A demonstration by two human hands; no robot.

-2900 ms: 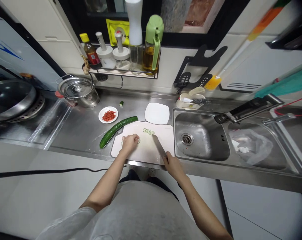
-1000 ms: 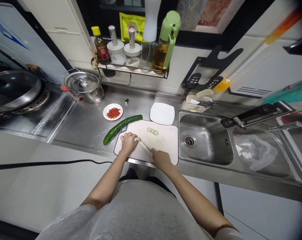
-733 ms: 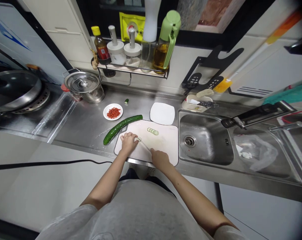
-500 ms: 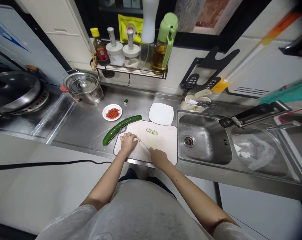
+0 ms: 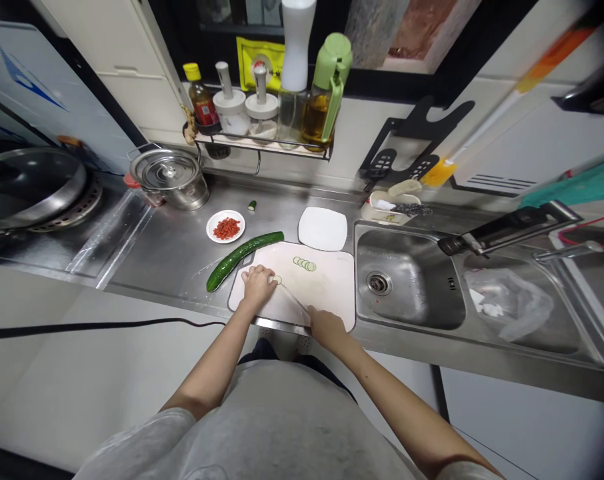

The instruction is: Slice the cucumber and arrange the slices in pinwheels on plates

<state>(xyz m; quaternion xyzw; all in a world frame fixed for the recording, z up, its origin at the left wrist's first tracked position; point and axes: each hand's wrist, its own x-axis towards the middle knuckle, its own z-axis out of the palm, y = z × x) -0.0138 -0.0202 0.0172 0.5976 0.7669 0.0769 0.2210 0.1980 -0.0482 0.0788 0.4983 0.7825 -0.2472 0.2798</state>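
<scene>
The left hand [image 5: 258,287] bears on the cutting board [image 5: 327,287], its fingers drawn narrow over cut cucumber [image 5: 277,280]; one pale round face shows at the fingertips. Whether it is one piece or several slices cannot be told. The right hand [image 5: 329,329] has its fingers closed around the handle of the knife [image 5: 296,299], whose tip lies just beside that round face.

Principal hazard: fingertips close to the edge. A wet cut face could skid on the smooth board and bring the blade against the left hand; fingers reaching past their knuckles would raise the risk. Secondary hazard: the board's near edge lies along the front of the surface [image 5: 162,257], so a hard push could shift it. The whole cucumber [image 5: 242,259], lying across the board's left corner, could roll if nudged.

Materials: the board is flat, pale and dark-rimmed, probably plastic. The whole cucumber is long, curved, glossy and dark green. Thin slices [image 5: 305,264] overlap in a short row, pale with green rims. The surface is brushed metal. The square plate [image 5: 323,228] is smooth and white, with rounded corners. Small, wrinkled-looking red pieces [image 5: 227,229] fill a round white dish [image 5: 209,231].
</scene>
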